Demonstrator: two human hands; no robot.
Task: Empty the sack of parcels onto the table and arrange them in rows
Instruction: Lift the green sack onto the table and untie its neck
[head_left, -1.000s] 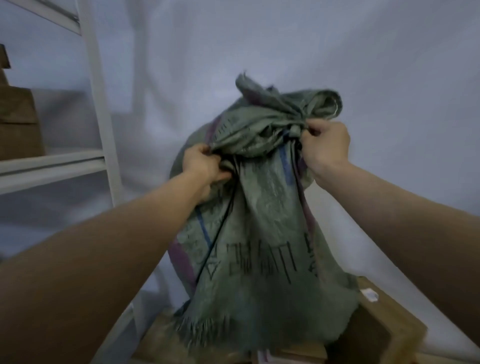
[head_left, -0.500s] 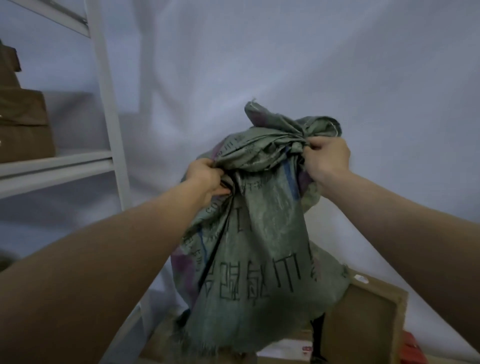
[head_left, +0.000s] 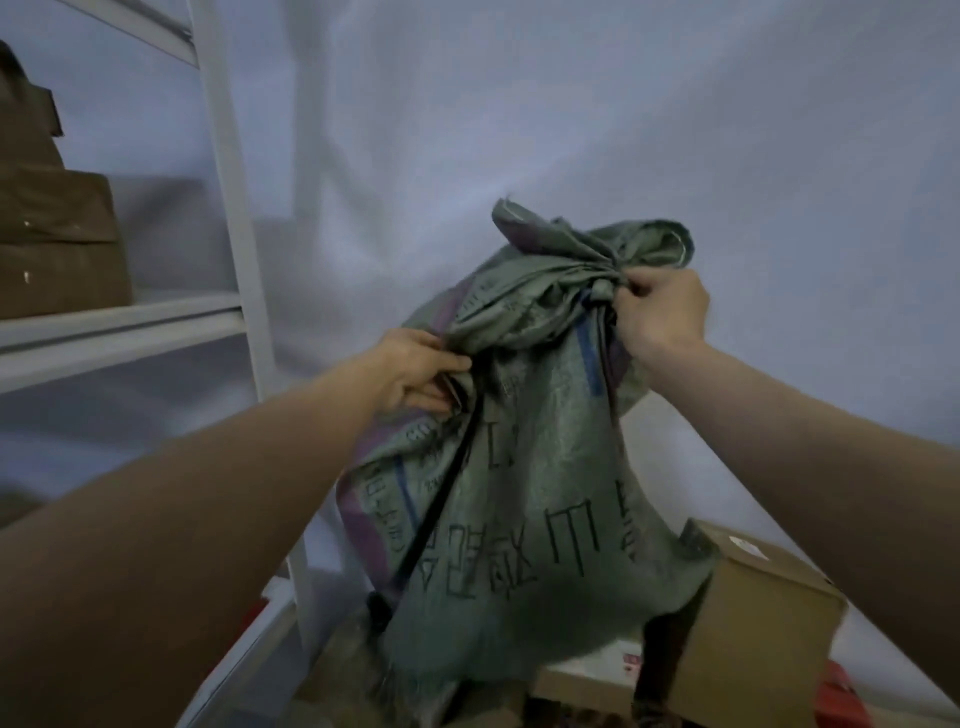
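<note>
A grey-green woven sack (head_left: 524, 519) with black printed characters and purple and blue stripes hangs upside down in front of me, its open frayed end pointing down. My left hand (head_left: 410, 371) grips a fold on its left side. My right hand (head_left: 660, 312) pinches the bunched knot at the top right. Under the sack lie parcels: a brown cardboard box (head_left: 753, 618) at the right, a white flat parcel (head_left: 597, 670) and a red one (head_left: 841, 701). The table surface is mostly hidden by the sack.
A white metal shelf rack (head_left: 228, 208) stands at the left, with brown boxes (head_left: 57, 244) on its shelf. A pale fabric backdrop (head_left: 571, 130) covers the wall behind. More dim parcels (head_left: 353, 675) lie under the sack's left edge.
The sack has been held at the same grips while its hanging end lifted clear of the pile, so the brown box and the white and red parcels below now show.
</note>
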